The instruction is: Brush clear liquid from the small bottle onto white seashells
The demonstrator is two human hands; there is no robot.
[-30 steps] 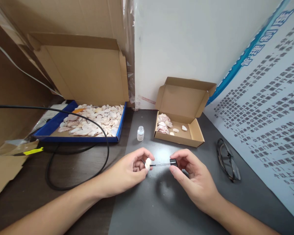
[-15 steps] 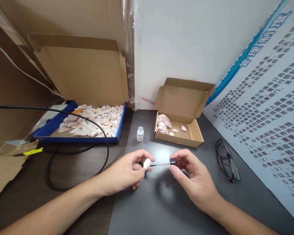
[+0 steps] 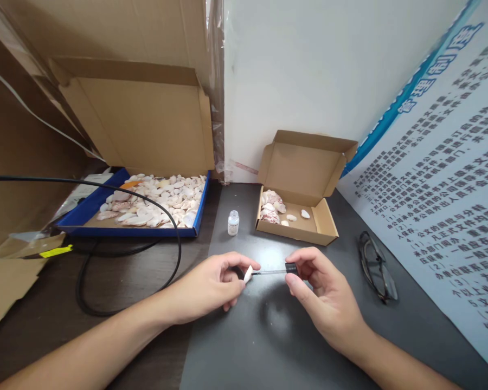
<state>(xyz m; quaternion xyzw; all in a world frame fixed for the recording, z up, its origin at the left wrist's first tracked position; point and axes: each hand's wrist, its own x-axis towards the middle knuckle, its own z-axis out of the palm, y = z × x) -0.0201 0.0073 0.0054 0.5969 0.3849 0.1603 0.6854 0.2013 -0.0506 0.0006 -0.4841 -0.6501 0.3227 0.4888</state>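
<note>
A small white seashell (image 3: 248, 274) is pinched between the thumb and fingers of my left hand (image 3: 217, 281), turned nearly edge-on to me. My right hand (image 3: 323, 290) grips the black cap of a thin brush applicator (image 3: 291, 268). Its clear stem points left, and the dark tip is at the shell, apparently touching it. Behind my hands a small uncapped glass bottle (image 3: 233, 223) with a white label stands upright on the dark grey mat (image 3: 244, 346).
An open blue-edged box (image 3: 117, 232) full of shells lies back left, crossed by a black cable (image 3: 178, 238). A smaller open cardboard box (image 3: 296, 234) holds several shells. Folded glasses (image 3: 376, 268) rest at right, beside a printed poster (image 3: 451, 179).
The shell has turned in my left hand from its broad face to a narrow edge. Both hands have shifted slightly right, with the brush still at the shell.
</note>
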